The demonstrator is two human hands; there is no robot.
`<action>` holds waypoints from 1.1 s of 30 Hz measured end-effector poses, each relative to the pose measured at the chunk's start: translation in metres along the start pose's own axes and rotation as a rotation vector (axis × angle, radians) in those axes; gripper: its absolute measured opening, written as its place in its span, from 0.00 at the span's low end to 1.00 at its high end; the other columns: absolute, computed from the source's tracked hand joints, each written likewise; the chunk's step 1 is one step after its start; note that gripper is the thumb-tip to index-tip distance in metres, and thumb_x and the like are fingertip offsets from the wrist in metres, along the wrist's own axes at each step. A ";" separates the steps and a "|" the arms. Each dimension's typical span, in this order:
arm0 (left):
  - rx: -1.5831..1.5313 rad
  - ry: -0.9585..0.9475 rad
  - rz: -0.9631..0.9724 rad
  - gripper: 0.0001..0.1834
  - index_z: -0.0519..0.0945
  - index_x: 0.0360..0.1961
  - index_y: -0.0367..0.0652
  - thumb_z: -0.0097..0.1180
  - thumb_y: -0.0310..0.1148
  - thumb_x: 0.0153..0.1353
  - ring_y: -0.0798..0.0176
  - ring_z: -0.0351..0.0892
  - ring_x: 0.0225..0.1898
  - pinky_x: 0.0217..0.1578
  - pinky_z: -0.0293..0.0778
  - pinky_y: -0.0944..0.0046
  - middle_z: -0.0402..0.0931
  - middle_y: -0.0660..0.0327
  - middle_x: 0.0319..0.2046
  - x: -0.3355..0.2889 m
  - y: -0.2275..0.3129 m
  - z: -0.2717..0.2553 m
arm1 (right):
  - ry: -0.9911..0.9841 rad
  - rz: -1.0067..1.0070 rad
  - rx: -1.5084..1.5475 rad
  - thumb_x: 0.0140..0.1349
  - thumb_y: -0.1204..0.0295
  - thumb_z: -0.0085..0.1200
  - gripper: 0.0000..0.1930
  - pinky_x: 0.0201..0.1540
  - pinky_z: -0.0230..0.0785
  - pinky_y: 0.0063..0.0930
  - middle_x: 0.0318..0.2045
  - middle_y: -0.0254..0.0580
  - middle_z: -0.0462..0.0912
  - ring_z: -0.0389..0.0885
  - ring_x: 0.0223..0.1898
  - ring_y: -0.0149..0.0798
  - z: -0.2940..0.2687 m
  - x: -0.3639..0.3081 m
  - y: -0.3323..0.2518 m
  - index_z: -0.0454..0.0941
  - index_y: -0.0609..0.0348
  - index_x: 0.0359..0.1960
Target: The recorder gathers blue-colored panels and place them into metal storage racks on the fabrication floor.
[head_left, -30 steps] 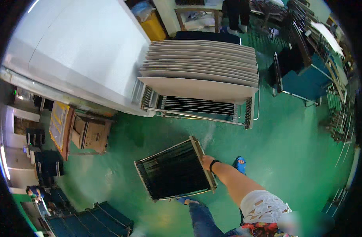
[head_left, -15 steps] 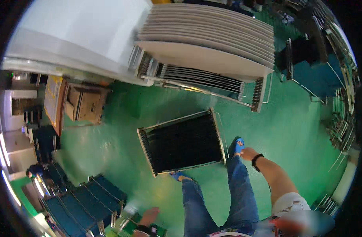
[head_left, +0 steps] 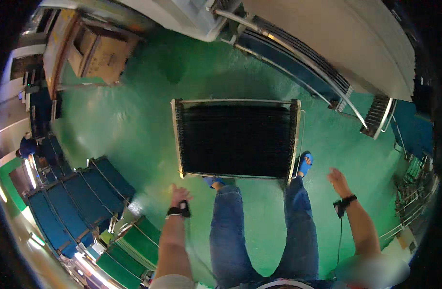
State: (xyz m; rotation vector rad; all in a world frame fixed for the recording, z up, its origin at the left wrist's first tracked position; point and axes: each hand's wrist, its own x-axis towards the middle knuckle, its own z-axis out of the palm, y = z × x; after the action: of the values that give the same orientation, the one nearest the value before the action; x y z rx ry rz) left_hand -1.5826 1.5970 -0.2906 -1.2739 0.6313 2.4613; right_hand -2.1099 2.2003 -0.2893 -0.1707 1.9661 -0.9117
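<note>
A low metal-framed rack with slotted end rails and a dark, finely ridged middle stands on the floor before my feet. Just below its near left corner, apart from it, my left hand hangs with fingers spread and nothing in it. My right hand is out to the right of the rack, beyond my right foot; its fingers are loosely apart and hold nothing. Each wrist wears a dark band. My blue sandals are close to the rack's near edge.
At upper right stands a larger slotted rack carrying pale upright boards. Dark blue panels fill racks at lower left, beside green ones. A cardboard box sits at upper left. A person is far left.
My view has swung right, so the board rack shows further right and the dark rack squarer. My left hand has risen and come forward; my right hand has moved outward from my leg.
</note>
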 end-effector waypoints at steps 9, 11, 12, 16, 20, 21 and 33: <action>-0.982 0.209 0.293 0.52 0.53 0.61 0.45 0.34 0.75 0.43 0.47 0.49 0.61 0.59 0.44 0.43 0.46 0.58 0.62 0.192 -0.104 0.157 | 0.070 -0.060 -0.015 0.60 0.70 0.43 0.09 0.37 0.69 0.27 0.46 0.50 0.70 0.73 0.45 0.42 0.021 0.154 0.027 0.68 0.63 0.38; -1.030 0.447 0.254 0.53 0.54 0.61 0.45 0.35 0.75 0.43 0.48 0.51 0.59 0.60 0.45 0.44 0.48 0.58 0.61 0.216 -0.089 0.195 | 0.087 -0.052 0.082 0.60 0.70 0.42 0.08 0.34 0.70 0.26 0.41 0.49 0.73 0.76 0.40 0.41 0.020 0.167 0.022 0.68 0.63 0.34; -1.028 0.448 0.250 0.53 0.54 0.61 0.45 0.35 0.75 0.43 0.48 0.51 0.59 0.60 0.45 0.44 0.48 0.58 0.61 0.215 -0.088 0.201 | 0.087 0.092 0.178 0.60 0.70 0.42 0.08 0.29 0.69 0.26 0.33 0.47 0.75 0.76 0.33 0.39 0.022 0.174 0.014 0.68 0.63 0.32; -0.941 0.520 0.350 0.50 0.58 0.59 0.44 0.33 0.75 0.45 0.48 0.49 0.60 0.60 0.46 0.46 0.49 0.55 0.61 0.207 -0.074 0.219 | 0.208 0.104 0.157 0.60 0.69 0.41 0.09 0.21 0.66 0.26 0.13 0.39 0.73 0.74 0.16 0.35 0.040 0.172 -0.022 0.69 0.62 0.28; -0.851 0.612 0.310 0.50 0.62 0.55 0.40 0.31 0.75 0.46 0.49 0.54 0.57 0.58 0.51 0.47 0.55 0.53 0.56 0.217 -0.053 0.230 | 0.260 0.200 0.265 0.61 0.69 0.41 0.10 0.15 0.62 0.25 0.14 0.39 0.73 0.72 0.14 0.32 0.038 0.160 -0.015 0.68 0.61 0.27; -0.843 0.608 0.316 0.50 0.62 0.55 0.40 0.31 0.75 0.46 0.49 0.54 0.57 0.58 0.51 0.47 0.55 0.53 0.56 0.219 -0.045 0.226 | 0.263 0.195 0.273 0.61 0.69 0.41 0.10 0.15 0.62 0.25 0.14 0.39 0.73 0.72 0.14 0.32 0.039 0.155 -0.013 0.68 0.61 0.27; -0.389 0.340 0.198 0.55 0.50 0.61 0.46 0.42 0.75 0.40 0.51 0.54 0.51 0.59 0.47 0.51 0.54 0.55 0.50 0.292 0.036 0.284 | 0.390 0.408 0.472 0.61 0.70 0.41 0.08 0.21 0.67 0.24 0.18 0.35 0.74 0.74 0.20 0.29 0.008 0.117 0.026 0.71 0.60 0.32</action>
State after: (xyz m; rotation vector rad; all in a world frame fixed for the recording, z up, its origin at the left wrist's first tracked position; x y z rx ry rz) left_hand -1.9598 1.7282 -0.3777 -1.8887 0.3761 2.6378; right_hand -2.1627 2.1614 -0.3897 0.7001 1.9582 -1.1580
